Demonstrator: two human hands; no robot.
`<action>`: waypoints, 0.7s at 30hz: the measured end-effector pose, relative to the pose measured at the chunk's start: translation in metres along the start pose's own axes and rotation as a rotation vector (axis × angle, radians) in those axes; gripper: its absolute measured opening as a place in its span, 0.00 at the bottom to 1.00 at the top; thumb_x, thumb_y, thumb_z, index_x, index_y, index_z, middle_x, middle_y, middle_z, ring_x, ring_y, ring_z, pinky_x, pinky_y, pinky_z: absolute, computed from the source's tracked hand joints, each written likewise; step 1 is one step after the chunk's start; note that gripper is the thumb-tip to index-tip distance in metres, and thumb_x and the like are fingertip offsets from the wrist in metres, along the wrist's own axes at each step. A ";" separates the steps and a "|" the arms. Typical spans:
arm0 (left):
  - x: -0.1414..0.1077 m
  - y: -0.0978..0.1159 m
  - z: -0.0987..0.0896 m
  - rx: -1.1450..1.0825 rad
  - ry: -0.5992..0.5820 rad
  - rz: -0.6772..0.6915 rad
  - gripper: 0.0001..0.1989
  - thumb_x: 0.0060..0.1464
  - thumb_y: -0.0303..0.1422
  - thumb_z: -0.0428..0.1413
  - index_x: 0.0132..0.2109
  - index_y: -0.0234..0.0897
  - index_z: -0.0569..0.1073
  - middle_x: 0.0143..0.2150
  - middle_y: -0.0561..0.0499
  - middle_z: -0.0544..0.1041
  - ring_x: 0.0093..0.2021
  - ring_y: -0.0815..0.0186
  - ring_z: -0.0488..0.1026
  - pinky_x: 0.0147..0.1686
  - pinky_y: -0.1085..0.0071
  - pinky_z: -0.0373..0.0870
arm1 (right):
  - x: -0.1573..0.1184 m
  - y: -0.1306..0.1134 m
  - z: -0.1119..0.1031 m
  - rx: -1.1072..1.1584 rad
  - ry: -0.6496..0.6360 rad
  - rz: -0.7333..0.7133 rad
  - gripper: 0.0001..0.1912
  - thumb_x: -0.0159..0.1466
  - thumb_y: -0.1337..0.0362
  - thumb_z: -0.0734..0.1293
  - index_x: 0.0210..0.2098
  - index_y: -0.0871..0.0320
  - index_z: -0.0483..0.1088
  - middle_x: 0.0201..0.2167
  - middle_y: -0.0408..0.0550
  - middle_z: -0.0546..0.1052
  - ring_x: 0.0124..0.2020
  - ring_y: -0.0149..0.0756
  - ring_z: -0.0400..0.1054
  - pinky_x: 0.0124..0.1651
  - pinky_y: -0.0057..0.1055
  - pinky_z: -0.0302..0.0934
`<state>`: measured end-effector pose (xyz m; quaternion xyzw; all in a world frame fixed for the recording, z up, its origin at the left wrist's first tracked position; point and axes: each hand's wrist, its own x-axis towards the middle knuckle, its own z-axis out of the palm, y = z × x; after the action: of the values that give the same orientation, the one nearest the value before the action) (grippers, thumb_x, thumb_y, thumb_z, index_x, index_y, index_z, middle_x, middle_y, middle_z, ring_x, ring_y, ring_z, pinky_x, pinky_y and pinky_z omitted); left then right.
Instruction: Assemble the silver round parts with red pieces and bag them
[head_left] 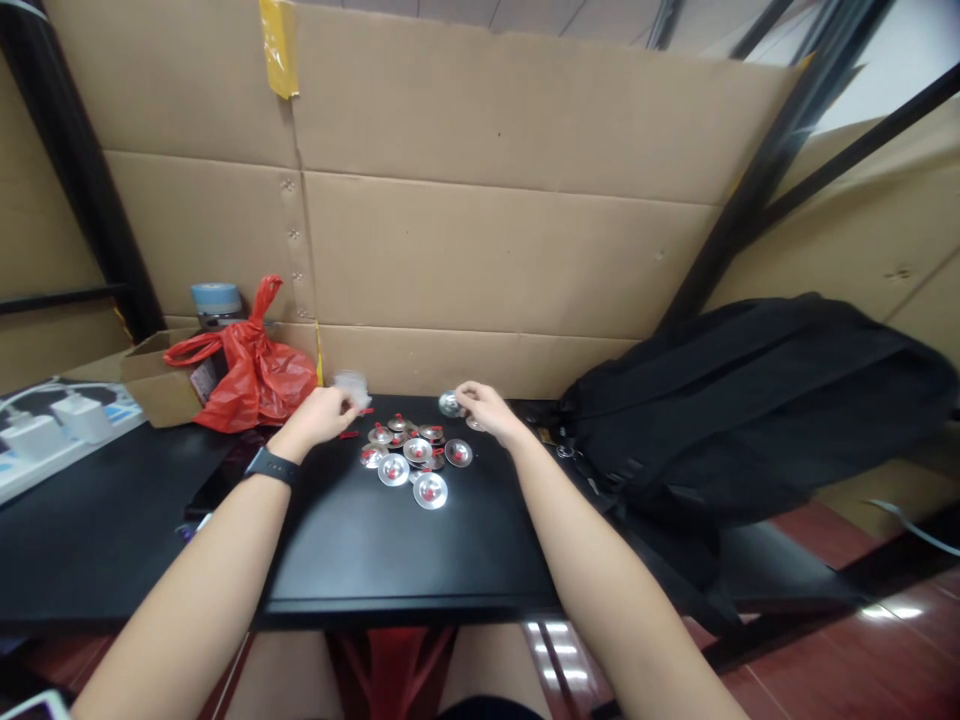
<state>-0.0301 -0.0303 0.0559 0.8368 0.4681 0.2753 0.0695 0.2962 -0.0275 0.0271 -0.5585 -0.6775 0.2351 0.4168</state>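
Observation:
Several small silver metal discs with red parts [430, 490] lie in a loose cluster on the black table [405, 560]. My right hand [484, 408], behind the cluster to the right, pinches one silver disc [451, 404] between its fingertips. At the cluster's back left, my left hand [327, 412] has its fingers closed on a clear plastic piece [351, 386], blurred by motion. Small red bits lie beside the left fingers. Another disc [475, 423] rests partly hidden beside my right hand.
On the left are a red plastic bag [259, 375], a cardboard box [161, 385], a blue-lidded jar [216, 298], a white power strip [75, 430] and a dark phone-like slab [225, 475]. A large black backpack [750, 410] occupies the right. Cardboard [480, 250] walls the back.

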 end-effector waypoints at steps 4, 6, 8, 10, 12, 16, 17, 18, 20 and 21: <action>-0.002 -0.022 -0.004 0.109 -0.123 -0.054 0.06 0.50 0.29 0.57 0.28 0.35 0.78 0.27 0.48 0.80 0.28 0.64 0.74 0.32 0.72 0.65 | 0.008 0.033 -0.011 -0.164 0.115 0.100 0.09 0.63 0.65 0.63 0.30 0.58 0.74 0.30 0.50 0.81 0.31 0.36 0.73 0.37 0.29 0.64; -0.003 -0.026 -0.002 0.101 -0.150 -0.055 0.06 0.48 0.28 0.57 0.26 0.35 0.78 0.26 0.48 0.80 0.27 0.64 0.74 0.31 0.73 0.66 | 0.007 0.043 -0.012 -0.223 0.132 0.126 0.09 0.61 0.65 0.64 0.29 0.57 0.75 0.31 0.50 0.81 0.35 0.39 0.74 0.40 0.30 0.64; -0.003 -0.027 0.000 0.096 -0.175 -0.053 0.06 0.46 0.27 0.57 0.25 0.37 0.77 0.26 0.50 0.80 0.27 0.66 0.74 0.31 0.74 0.66 | 0.005 0.049 -0.011 -0.282 0.145 0.145 0.07 0.60 0.64 0.66 0.30 0.56 0.77 0.32 0.50 0.81 0.38 0.41 0.74 0.42 0.31 0.63; -0.003 -0.028 0.001 0.088 -0.187 -0.047 0.06 0.45 0.28 0.57 0.25 0.38 0.77 0.26 0.51 0.81 0.27 0.66 0.74 0.31 0.75 0.67 | 0.004 0.050 -0.009 -0.333 0.151 0.146 0.07 0.60 0.64 0.67 0.31 0.55 0.77 0.35 0.49 0.81 0.42 0.42 0.74 0.44 0.34 0.63; -0.003 -0.026 0.001 0.075 -0.187 -0.046 0.06 0.46 0.29 0.56 0.26 0.40 0.78 0.27 0.51 0.81 0.28 0.66 0.75 0.31 0.76 0.67 | 0.004 0.047 -0.007 -0.370 0.154 0.120 0.07 0.61 0.64 0.67 0.32 0.55 0.78 0.38 0.50 0.81 0.45 0.44 0.72 0.45 0.36 0.62; -0.003 -0.018 0.001 0.038 -0.155 -0.050 0.07 0.48 0.33 0.56 0.28 0.40 0.78 0.29 0.51 0.82 0.30 0.63 0.77 0.32 0.75 0.69 | 0.004 0.028 -0.001 -0.362 0.076 -0.014 0.08 0.62 0.62 0.68 0.36 0.56 0.79 0.40 0.50 0.80 0.44 0.40 0.72 0.46 0.32 0.62; -0.003 -0.015 0.000 0.029 -0.142 -0.042 0.07 0.49 0.34 0.56 0.29 0.40 0.78 0.29 0.51 0.82 0.31 0.63 0.77 0.32 0.75 0.69 | 0.003 0.022 0.002 -0.336 0.009 -0.062 0.08 0.61 0.60 0.69 0.36 0.55 0.79 0.38 0.48 0.81 0.41 0.37 0.72 0.44 0.30 0.62; -0.002 -0.011 0.000 0.020 -0.128 -0.030 0.07 0.50 0.34 0.56 0.30 0.40 0.78 0.30 0.51 0.82 0.31 0.63 0.77 0.33 0.74 0.69 | 0.002 0.017 0.006 -0.303 -0.073 -0.110 0.08 0.61 0.59 0.70 0.36 0.55 0.80 0.35 0.47 0.81 0.37 0.35 0.72 0.41 0.28 0.62; -0.002 -0.004 0.000 0.003 -0.106 0.002 0.09 0.52 0.36 0.55 0.32 0.39 0.78 0.31 0.51 0.82 0.32 0.63 0.77 0.33 0.74 0.68 | 0.000 0.008 0.013 -0.249 -0.229 -0.187 0.07 0.59 0.60 0.71 0.34 0.55 0.80 0.30 0.44 0.80 0.30 0.33 0.71 0.35 0.26 0.61; -0.002 -0.001 0.000 -0.007 -0.101 0.021 0.09 0.53 0.36 0.55 0.33 0.39 0.78 0.31 0.51 0.82 0.32 0.63 0.77 0.33 0.74 0.68 | -0.001 0.004 0.016 -0.242 -0.276 -0.213 0.06 0.59 0.62 0.71 0.33 0.56 0.79 0.28 0.44 0.80 0.29 0.32 0.71 0.34 0.26 0.60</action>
<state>-0.0314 -0.0314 0.0550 0.8542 0.4543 0.2352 0.0931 0.2852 -0.0251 0.0145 -0.4922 -0.8068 0.1809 0.2723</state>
